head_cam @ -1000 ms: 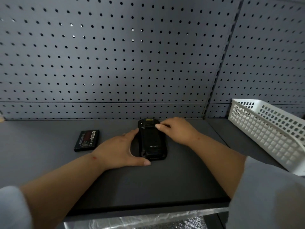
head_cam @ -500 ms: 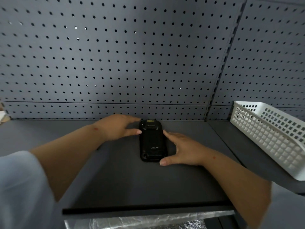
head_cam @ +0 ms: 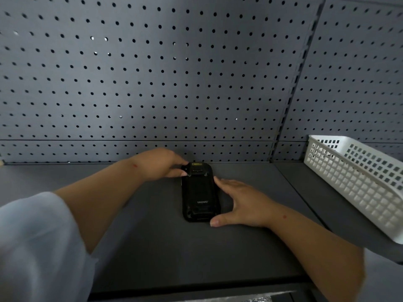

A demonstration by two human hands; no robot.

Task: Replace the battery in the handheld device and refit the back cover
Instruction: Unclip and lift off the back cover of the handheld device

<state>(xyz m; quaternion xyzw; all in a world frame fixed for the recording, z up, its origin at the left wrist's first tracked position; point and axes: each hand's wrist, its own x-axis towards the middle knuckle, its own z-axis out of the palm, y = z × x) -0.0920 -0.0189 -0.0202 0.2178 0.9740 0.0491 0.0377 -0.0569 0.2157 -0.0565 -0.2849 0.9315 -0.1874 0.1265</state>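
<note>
A black handheld device lies face down on the dark mat, its back cover on and a small logo showing. My left hand reaches across from the left and pinches the device's top left corner with thumb and fingertips. My right hand cups the right edge, with its fingers along the side and its thumb at the bottom right corner. No loose battery is in view; my left forearm covers the mat to the left of the device.
A white lattice basket stands at the right on the grey shelf. A grey pegboard wall rises just behind the device. The mat's front edge runs along the bottom of the view.
My left hand left the device's lower left side and moved to its top left corner. My right hand went from the top down along the right edge. The device stayed put.
</note>
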